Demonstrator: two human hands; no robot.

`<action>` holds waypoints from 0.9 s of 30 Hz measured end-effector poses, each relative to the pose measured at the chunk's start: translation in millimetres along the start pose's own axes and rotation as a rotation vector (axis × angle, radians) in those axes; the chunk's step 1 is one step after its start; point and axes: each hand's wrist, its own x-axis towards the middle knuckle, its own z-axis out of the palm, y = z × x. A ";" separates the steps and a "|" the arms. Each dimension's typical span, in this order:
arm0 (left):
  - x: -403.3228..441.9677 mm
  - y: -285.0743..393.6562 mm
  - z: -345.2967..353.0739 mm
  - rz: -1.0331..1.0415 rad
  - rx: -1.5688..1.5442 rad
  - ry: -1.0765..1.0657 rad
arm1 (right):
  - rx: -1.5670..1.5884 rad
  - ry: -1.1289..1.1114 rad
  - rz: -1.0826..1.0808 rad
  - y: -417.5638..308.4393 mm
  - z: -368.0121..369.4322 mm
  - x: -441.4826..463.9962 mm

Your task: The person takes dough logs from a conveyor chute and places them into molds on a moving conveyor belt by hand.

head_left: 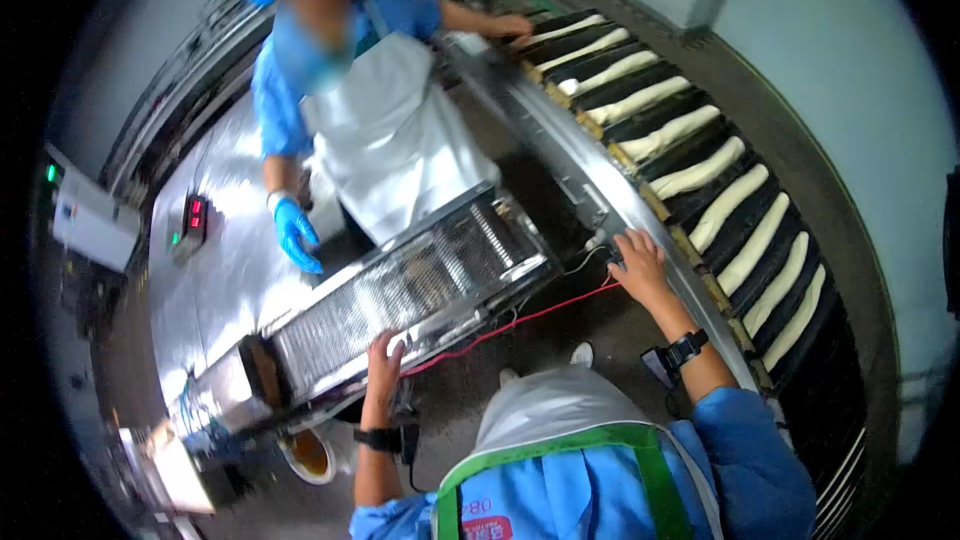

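Observation:
My left hand (384,358) is at the near edge of a metal mesh conveyor (400,285), its fingers loosely bent, thumb apart, nothing held. My right hand (640,265) rests by the metal side rail (655,240) of a long curved conveyor, fingers spread and nothing in them. Beyond that rail, several long pale dough strips (725,205) lie crosswise in dark trough-like trays (720,160). Both of my wrists carry dark straps with small devices. Whether my left fingertips touch the mesh or only its frame, I cannot tell.
Across the mesh conveyor stands a co-worker in a white apron (385,130), one blue-gloved hand (294,235) hanging low, the other at the trays. A red cable (510,328) runs below the frame. A metal table (220,220) bears a red-lit display (195,215). A bucket (308,458) stands below.

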 end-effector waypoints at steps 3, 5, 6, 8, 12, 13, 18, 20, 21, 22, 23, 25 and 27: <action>-17.9 -14.2 -10.3 -0.063 -0.023 0.043 | 0.020 0.002 -0.063 -39.0 -5.3 -18.7; -27.1 -17.4 -19.5 -0.084 -0.016 0.106 | 0.080 0.114 -0.166 -46.5 -3.6 -15.2; -31.5 -27.3 -25.5 -0.077 0.018 0.127 | 0.121 0.219 -0.204 -49.1 -1.1 -13.3; -41.8 -62.9 -32.8 -0.145 -0.036 0.232 | 0.132 0.392 -0.244 -51.0 -3.3 -10.8; -54.4 -104.6 -56.8 -0.539 -0.403 0.481 | 0.312 0.231 -0.169 -65.9 -5.7 -13.2; -55.4 -114.6 -65.9 -0.596 -0.449 0.532 | 0.319 0.170 -0.194 -70.4 -2.9 -16.0; -53.2 -160.0 -127.0 -0.531 -0.728 0.572 | 0.163 0.068 -0.213 -103.2 -0.7 -55.2; -35.4 -143.8 -145.0 -0.567 -0.660 0.577 | 0.157 0.224 -0.368 -95.5 2.4 -70.3; -18.8 -140.6 -144.3 -0.514 -0.686 0.552 | 0.249 0.127 -0.316 -89.8 -6.3 -83.6; -2.1 -136.2 -144.6 -0.476 -0.703 0.537 | 0.175 0.126 -0.276 -79.4 -4.5 -92.1; 16.9 -128.0 -140.4 -0.445 -0.717 0.511 | 0.170 0.118 -0.246 -62.7 2.1 -99.1; 53.1 -97.3 -121.1 -0.401 -0.725 0.461 | 0.145 0.104 -0.134 -35.5 3.7 -124.9; 84.6 -62.7 -105.7 -0.349 -0.729 0.399 | 0.155 0.087 -0.023 -15.7 0.6 -145.9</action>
